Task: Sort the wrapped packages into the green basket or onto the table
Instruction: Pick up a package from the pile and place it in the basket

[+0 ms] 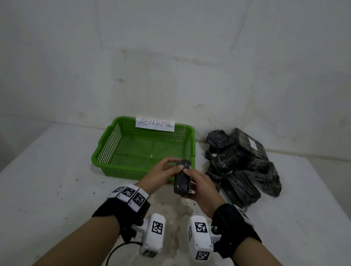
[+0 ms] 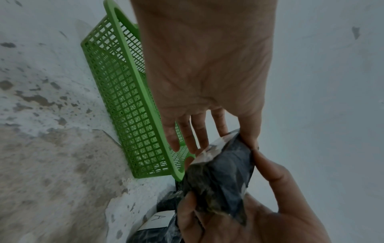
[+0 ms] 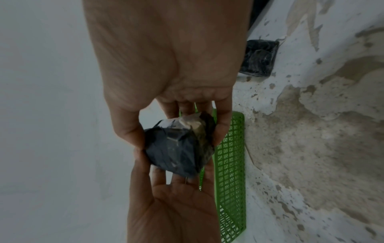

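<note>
Both hands hold one small black wrapped package [image 1: 182,178] above the table, just in front of the green basket's [image 1: 111,137] near right corner. My left hand [image 1: 166,168] grips its far end between thumb and fingers; my right hand [image 1: 196,186] curls round its near end. In the left wrist view the package [image 2: 220,177] shows crinkled black film with clear tape. The right wrist view shows the package [image 3: 180,146] pinched between both hands, a taped end up. The basket holds nothing that I can see.
A pile of several black wrapped packages [image 1: 241,166] lies to the right of the basket. A paper label reading ABNORMAL [image 1: 155,123] is fixed on the basket's far rim. The white table [image 1: 30,180] has worn, stained patches near me. A wall stands behind.
</note>
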